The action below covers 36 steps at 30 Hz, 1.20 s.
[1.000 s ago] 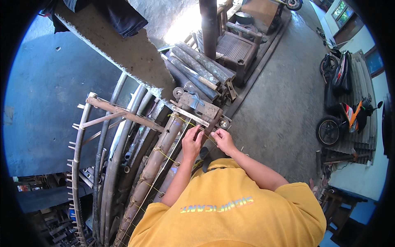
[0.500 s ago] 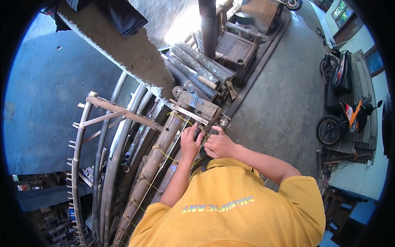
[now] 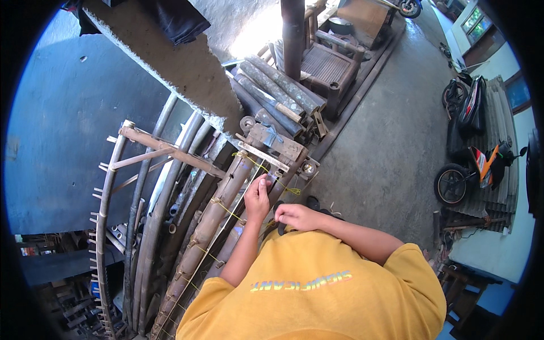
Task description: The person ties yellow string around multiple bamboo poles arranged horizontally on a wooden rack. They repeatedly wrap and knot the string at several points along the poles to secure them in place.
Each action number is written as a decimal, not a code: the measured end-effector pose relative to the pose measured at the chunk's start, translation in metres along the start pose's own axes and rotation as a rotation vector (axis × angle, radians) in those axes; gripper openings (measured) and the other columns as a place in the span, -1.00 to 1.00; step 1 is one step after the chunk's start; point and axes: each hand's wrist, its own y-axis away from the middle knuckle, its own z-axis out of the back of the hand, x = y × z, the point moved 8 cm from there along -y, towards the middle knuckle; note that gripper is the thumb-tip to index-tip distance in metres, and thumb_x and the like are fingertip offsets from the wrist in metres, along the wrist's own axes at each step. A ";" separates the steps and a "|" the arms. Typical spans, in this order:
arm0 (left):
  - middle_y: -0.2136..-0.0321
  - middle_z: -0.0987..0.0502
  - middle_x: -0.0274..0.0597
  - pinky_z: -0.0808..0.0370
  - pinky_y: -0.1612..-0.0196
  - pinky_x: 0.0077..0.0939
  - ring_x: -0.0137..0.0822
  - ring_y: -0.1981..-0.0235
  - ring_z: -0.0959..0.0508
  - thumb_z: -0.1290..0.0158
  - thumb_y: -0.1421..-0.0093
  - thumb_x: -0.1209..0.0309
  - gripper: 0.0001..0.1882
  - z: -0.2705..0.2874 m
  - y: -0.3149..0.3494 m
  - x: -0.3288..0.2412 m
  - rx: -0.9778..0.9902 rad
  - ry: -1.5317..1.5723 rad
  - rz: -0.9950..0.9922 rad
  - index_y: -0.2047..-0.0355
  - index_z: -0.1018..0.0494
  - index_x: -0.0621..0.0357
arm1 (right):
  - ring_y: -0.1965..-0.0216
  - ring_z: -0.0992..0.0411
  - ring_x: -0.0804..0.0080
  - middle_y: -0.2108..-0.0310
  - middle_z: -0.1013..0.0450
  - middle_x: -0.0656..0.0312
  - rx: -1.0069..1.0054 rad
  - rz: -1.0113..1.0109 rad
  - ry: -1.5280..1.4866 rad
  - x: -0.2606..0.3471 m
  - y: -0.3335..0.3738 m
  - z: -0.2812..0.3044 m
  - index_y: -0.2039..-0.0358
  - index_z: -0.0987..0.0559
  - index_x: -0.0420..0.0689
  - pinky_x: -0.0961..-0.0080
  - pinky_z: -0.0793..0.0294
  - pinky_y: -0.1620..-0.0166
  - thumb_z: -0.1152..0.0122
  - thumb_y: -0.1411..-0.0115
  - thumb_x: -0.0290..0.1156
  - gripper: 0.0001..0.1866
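My left hand [image 3: 257, 199] is closed, thumb up, beside the long bamboo pole [image 3: 221, 204] wound with yellow cord [image 3: 229, 210]. Whatever lies between its fingers is too small to make out. Close to my body, my right hand [image 3: 296, 216] is curled with its fingers bent downward; what they hold, if anything, is hidden. Loose loops of yellow cord [image 3: 292, 191] hang just beyond my hands. Past them a pale flat strip [image 3: 263, 156] lies across the pole's far end, against a worn wooden block [image 3: 277, 143].
Bamboo lengths [image 3: 272, 90] are piled ahead, next to a slatted bamboo seat [image 3: 326, 65]. A curved bamboo frame with pegs [image 3: 105, 209] stands at the left, by more long poles [image 3: 161, 226]. An orange motorbike [image 3: 481, 164] is parked on the right beyond the concrete floor [image 3: 374, 141].
My hands have come apart. The right one has drawn back toward my body, and the left has moved slightly nearer, leaving the yellow cord loops exposed.
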 end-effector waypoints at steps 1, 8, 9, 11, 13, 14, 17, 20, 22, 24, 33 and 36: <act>0.27 -0.65 -0.21 -0.53 0.19 -0.54 -0.48 0.29 -0.58 0.03 -0.45 0.30 -0.69 -0.002 0.006 0.001 0.049 0.079 0.062 -0.03 -0.53 0.25 | 0.43 -0.43 0.41 0.47 -0.40 0.33 -0.073 -0.138 -0.275 -0.013 0.008 0.009 0.17 -0.46 -0.10 0.36 -0.47 0.25 0.01 -0.44 -0.26 -0.81; 0.10 -0.53 -0.20 -0.59 0.16 -0.51 -0.48 0.27 -0.55 -0.07 -0.40 0.32 -0.58 -0.048 0.059 -0.037 0.445 0.511 0.373 -0.18 -0.33 0.26 | 0.44 -0.26 0.54 0.48 -0.25 0.38 -0.497 -0.158 -1.290 -0.001 0.001 0.067 0.11 -0.42 -0.03 0.49 -0.36 0.25 0.03 -0.44 0.05 -0.61; 0.10 -0.52 -0.21 -0.59 0.16 -0.51 -0.47 0.26 -0.56 -0.08 -0.40 0.33 -0.60 -0.051 0.060 -0.039 0.440 0.531 0.410 -0.16 -0.34 0.25 | 0.43 -0.26 0.52 0.48 -0.25 0.37 -0.536 -0.126 -1.320 0.005 0.000 0.072 0.10 -0.42 -0.02 0.49 -0.36 0.24 0.03 -0.43 0.07 -0.60; 0.09 -0.51 -0.22 -0.60 0.15 -0.51 -0.47 0.25 -0.56 -0.09 -0.38 0.36 -0.63 -0.057 0.061 -0.042 0.429 0.571 0.485 -0.12 -0.35 0.24 | 0.42 -0.26 0.50 0.47 -0.25 0.34 -0.509 -0.124 -1.348 0.012 0.000 0.069 0.08 -0.41 -0.01 0.47 -0.33 0.24 0.02 -0.41 0.13 -0.56; 0.17 -0.55 -0.26 -0.59 0.15 -0.55 -0.48 0.27 -0.57 -0.14 -0.35 0.38 -0.69 -0.059 0.062 -0.039 0.399 0.593 0.533 -0.01 -0.41 0.26 | 0.42 -0.25 0.52 0.49 -0.25 0.37 -0.463 -0.128 -1.397 0.017 0.000 0.064 0.09 -0.42 0.00 0.45 -0.31 0.22 0.05 -0.42 0.15 -0.55; 0.19 -0.56 -0.27 -0.59 0.14 -0.55 -0.48 0.27 -0.57 -0.15 -0.34 0.38 -0.70 -0.062 0.063 -0.028 0.389 0.597 0.551 0.00 -0.43 0.27 | 0.43 -0.24 0.51 0.49 -0.24 0.37 -0.480 -0.126 -1.423 0.014 0.001 0.065 0.07 -0.41 0.01 0.43 -0.31 0.23 0.06 -0.41 0.17 -0.54; 0.34 -0.60 -0.31 -0.58 0.19 -0.58 -0.50 0.35 -0.59 -0.16 -0.34 0.39 -0.78 -0.056 0.061 -0.031 0.327 0.523 0.493 0.12 -0.53 0.30 | 0.44 -0.23 0.52 0.49 -0.23 0.37 -0.521 -0.138 -1.468 0.009 0.004 0.064 0.07 -0.42 0.01 0.42 -0.31 0.23 0.09 -0.42 0.18 -0.53; 0.41 -0.61 -0.32 -0.57 0.25 -0.60 -0.53 0.40 -0.58 -0.15 -0.35 0.39 -0.81 -0.048 0.065 -0.040 0.267 0.318 0.417 0.18 -0.57 0.29 | 0.45 -0.21 0.53 0.49 -0.21 0.38 -0.536 -0.128 -1.464 0.015 0.005 0.068 0.09 -0.42 0.01 0.44 -0.30 0.26 0.05 -0.42 0.15 -0.56; 0.45 -0.60 -0.33 -0.56 0.29 -0.61 -0.54 0.43 -0.57 -0.13 -0.35 0.39 -0.83 -0.041 0.063 -0.046 0.238 0.205 0.336 0.23 -0.58 0.28 | 0.43 -0.23 0.52 0.47 -0.24 0.37 -0.471 -0.105 -1.431 0.007 0.006 0.072 0.07 -0.42 0.01 0.45 -0.33 0.26 0.01 -0.43 0.04 -0.64; 0.40 -0.60 -0.30 -0.56 0.29 -0.61 -0.54 0.41 -0.58 -0.10 -0.37 0.40 -0.83 -0.039 0.056 -0.044 0.281 0.201 0.249 0.23 -0.54 0.30 | 0.41 -0.30 0.49 0.43 -0.31 0.33 -0.479 -0.099 -0.985 0.003 0.008 0.081 0.06 -0.44 -0.01 0.45 -0.37 0.26 -0.07 -0.42 -0.08 -0.71; 0.47 -0.52 -0.39 -0.46 0.40 -0.62 -0.57 0.49 -0.49 0.00 -0.38 0.37 -0.84 -0.032 0.035 -0.027 0.537 0.225 0.303 0.31 -0.46 0.18 | 0.50 -0.52 0.09 0.57 -0.52 0.14 -0.290 -0.019 0.545 0.054 0.005 0.087 0.28 -0.64 -0.13 0.23 -0.49 0.35 -0.29 -0.19 -0.27 -0.80; 0.51 -0.49 -0.39 -0.38 0.45 -0.64 -0.58 0.55 -0.41 0.04 -0.34 0.36 -0.83 -0.021 0.023 -0.028 0.683 0.132 0.388 0.37 -0.45 0.15 | 0.50 -0.52 0.09 0.57 -0.51 0.11 -0.316 -0.085 0.547 0.060 -0.014 0.107 0.35 -0.65 -0.12 0.22 -0.47 0.38 -0.28 -0.19 -0.24 -0.79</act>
